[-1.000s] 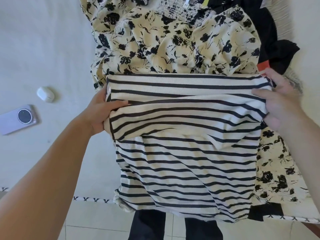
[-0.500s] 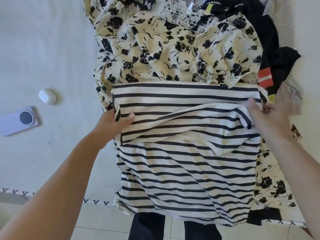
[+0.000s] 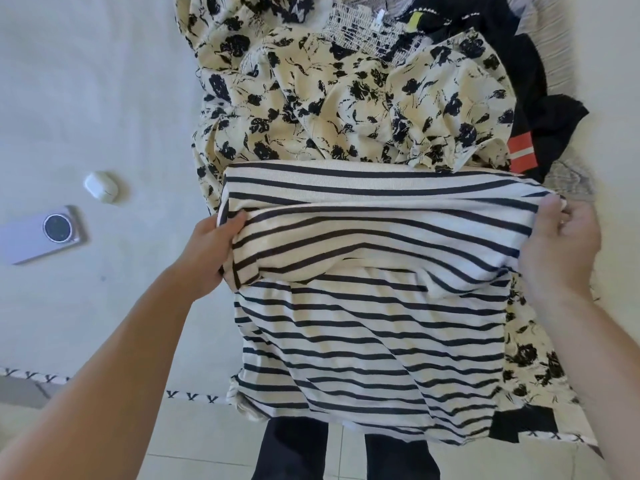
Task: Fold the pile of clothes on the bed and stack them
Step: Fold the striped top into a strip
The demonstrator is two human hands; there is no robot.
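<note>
Your left hand (image 3: pixel 207 251) grips the left edge of the cream knit top with thin navy stripes (image 3: pixel 374 306), thumb on the fabric and fingers curled under the folded-over part. Your right hand (image 3: pixel 561 251) pinches the top's right edge, fingers curled round it. The top lies near the bed's front edge, its hem hanging over the edge above the tiled floor (image 3: pixel 194 441). It rests on a cream dress with black flower print (image 3: pixel 346 98), which spreads beyond it. Left on the pale bedsheet (image 3: pixel 86 81) lie a white earbud case (image 3: pixel 102 186) and a lilac phone (image 3: pixel 41 235).
</note>
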